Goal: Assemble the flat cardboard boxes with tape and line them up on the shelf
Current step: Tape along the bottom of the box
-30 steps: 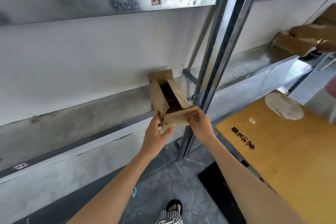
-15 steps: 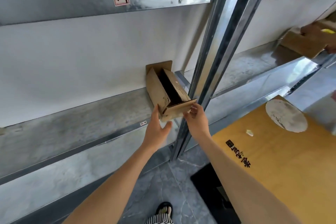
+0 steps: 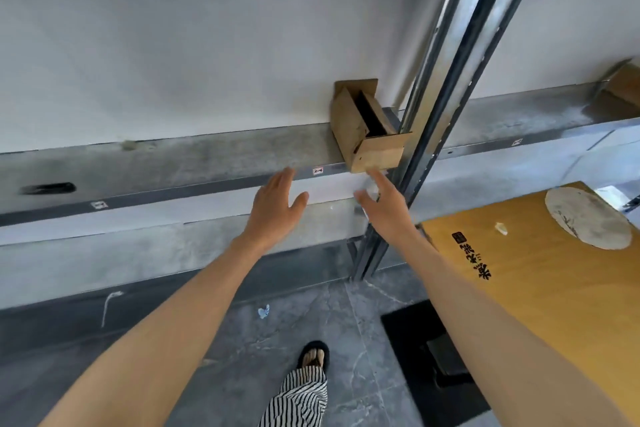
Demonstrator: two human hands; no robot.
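Metal shelf (image 3: 207, 156) — box (image 3: 348, 121) beside upright (image 3: 446, 80)

Cardboard boxes (image 3: 367, 128): 2, 1 beside upright, 1 partly cut off at right edge. Hands: 2, left hand (image 3: 273, 204), right hand (image 3: 384, 208). Wooden table (image 3: 554, 305): 1. Shelf labels (image 3: 318, 170): 4. Sandalled foot (image 3: 313, 355): 1.

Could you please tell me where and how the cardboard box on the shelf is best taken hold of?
Probably grip the cardboard box by its near end, from the front: that end sits at the shelf edge, while the post crowds its right side.
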